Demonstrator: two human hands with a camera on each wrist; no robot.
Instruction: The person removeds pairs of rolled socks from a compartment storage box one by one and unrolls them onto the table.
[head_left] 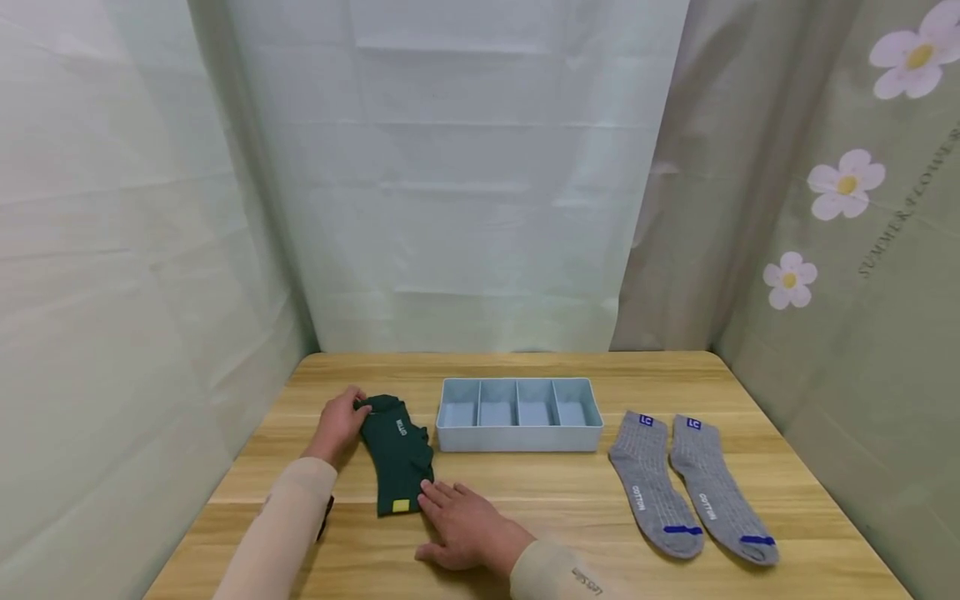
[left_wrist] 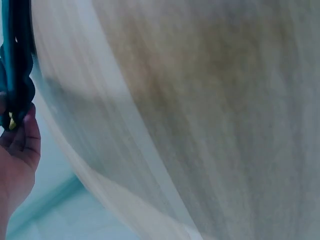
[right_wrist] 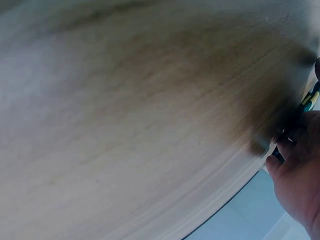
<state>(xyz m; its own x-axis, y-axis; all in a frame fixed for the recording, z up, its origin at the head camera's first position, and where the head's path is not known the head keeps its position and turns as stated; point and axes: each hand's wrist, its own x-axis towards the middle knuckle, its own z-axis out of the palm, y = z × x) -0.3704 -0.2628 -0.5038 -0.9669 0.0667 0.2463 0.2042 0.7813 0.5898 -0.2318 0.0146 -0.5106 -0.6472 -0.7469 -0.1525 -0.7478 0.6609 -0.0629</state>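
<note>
My left hand (head_left: 339, 425) is at the far end of the dark green socks (head_left: 398, 454), fingers curled over the cuff edge and gripping it — in the left wrist view the fingers (left_wrist: 22, 137) meet the dark green fabric (left_wrist: 15, 65) right at the frame's left side. The socks lie flat on the wooden table (head_left: 540, 492), left of centre, running from far to near, with white lettering near the cuff and a small yellow patch (head_left: 401, 505) at the near end.

My right hand (head_left: 465, 525) lies flat on the table at the near end of the green socks, fingers straight and spread, the fingertips touching the sock's near right edge just beside the yellow patch. It holds nothing — it only presses. The right wrist view is blurred, but it shows my fingers (right_wrist: 290, 165) against the green-and-yellow edge (right_wrist: 310, 100) over the wood grain.

Right of the socks, at the middle of the table, stands a light blue organizer tray (head_left: 519, 439) with four compartments in a row. Its left wall is just beside the green socks; I cannot tell whether they touch.

Further right, near the tray, a pair of grey socks (head_left: 686, 492) lies side by side, cuffs far and toes near, each with a blue label at the cuff and a blue stripe at the toe.
</note>
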